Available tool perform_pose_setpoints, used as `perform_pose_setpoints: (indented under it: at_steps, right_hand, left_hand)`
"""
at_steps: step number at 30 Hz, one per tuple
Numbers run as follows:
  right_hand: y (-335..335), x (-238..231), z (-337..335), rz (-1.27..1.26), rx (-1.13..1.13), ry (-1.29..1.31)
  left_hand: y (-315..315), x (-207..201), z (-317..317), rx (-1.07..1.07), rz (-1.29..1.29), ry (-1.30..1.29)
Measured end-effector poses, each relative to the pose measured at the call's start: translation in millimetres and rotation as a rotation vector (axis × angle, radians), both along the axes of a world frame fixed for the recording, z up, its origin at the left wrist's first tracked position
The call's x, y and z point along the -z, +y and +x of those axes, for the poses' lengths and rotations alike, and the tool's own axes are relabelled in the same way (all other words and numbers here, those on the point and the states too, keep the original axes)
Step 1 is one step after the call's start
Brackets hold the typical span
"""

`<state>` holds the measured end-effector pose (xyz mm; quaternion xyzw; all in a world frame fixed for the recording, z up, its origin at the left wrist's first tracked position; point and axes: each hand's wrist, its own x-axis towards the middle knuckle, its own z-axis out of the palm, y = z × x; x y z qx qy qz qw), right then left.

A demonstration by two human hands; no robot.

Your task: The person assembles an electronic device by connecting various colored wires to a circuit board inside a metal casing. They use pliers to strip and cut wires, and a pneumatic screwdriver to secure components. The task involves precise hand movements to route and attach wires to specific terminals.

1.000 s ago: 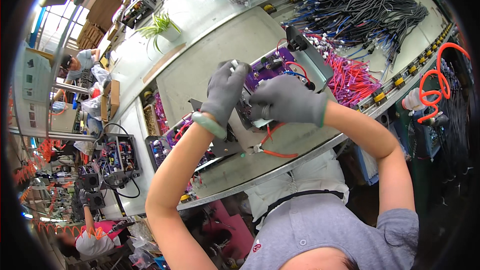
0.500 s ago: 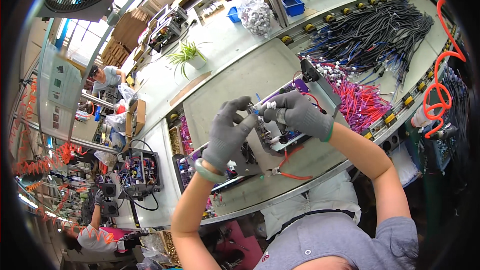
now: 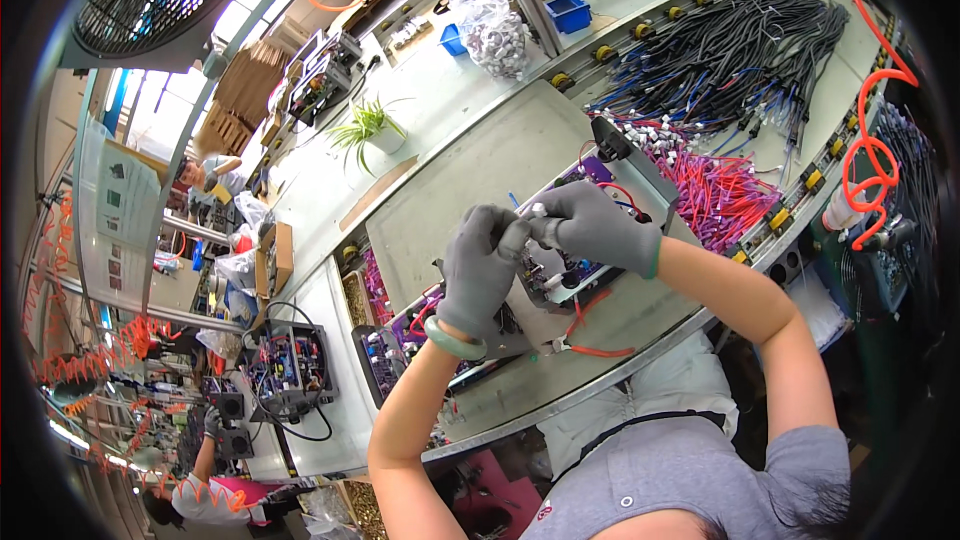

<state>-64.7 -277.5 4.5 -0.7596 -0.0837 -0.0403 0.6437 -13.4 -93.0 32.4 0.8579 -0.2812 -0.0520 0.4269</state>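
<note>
My left hand [image 3: 482, 265], in a grey glove, is closed with its fingertips bunched against the right hand's. What it grips is hidden. My right hand [image 3: 603, 227], also gloved, pinches a small white connector [image 3: 540, 210]. Both hands are over an open electronic unit [image 3: 655, 190] with a grey metal case, a purple board and a red wire. The hands hide much of its inside. Just in front of it lie orange-handled pliers [image 3: 597, 351]. A second open unit [image 3: 385, 348] stands left of it, partly behind my left wrist.
Black cables [image 3: 720, 50] and red-purple wires with white plugs [image 3: 720, 190] are piled at the right. Beyond the bench stand a potted plant [image 3: 385, 135], a bag of white parts [image 3: 495, 40] and blue bins [image 3: 568, 12]. An orange coiled hose [image 3: 870, 155] hangs at far right. Two other people work at left.
My left hand has turned, its fingers now bunched more tightly against the right fingertips. The right hand stays pinched in nearly the same place. The whole view has shifted slightly.
</note>
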Motion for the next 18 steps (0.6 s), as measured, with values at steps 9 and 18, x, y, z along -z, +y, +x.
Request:
perform_pose_setpoints:
  at_steps: [9,18]
  right_hand:
    - [2.1,-7.2,47.4,-0.668,-0.178,0.209]
    - [0.5,-7.6,50.4,-0.457,-0.29,0.422]
  left_hand:
    - [19.1,-6.6,-13.6,0.097,0.753,-0.24]
    - [17.4,6.7,-13.9,0.137,0.668,-0.284]
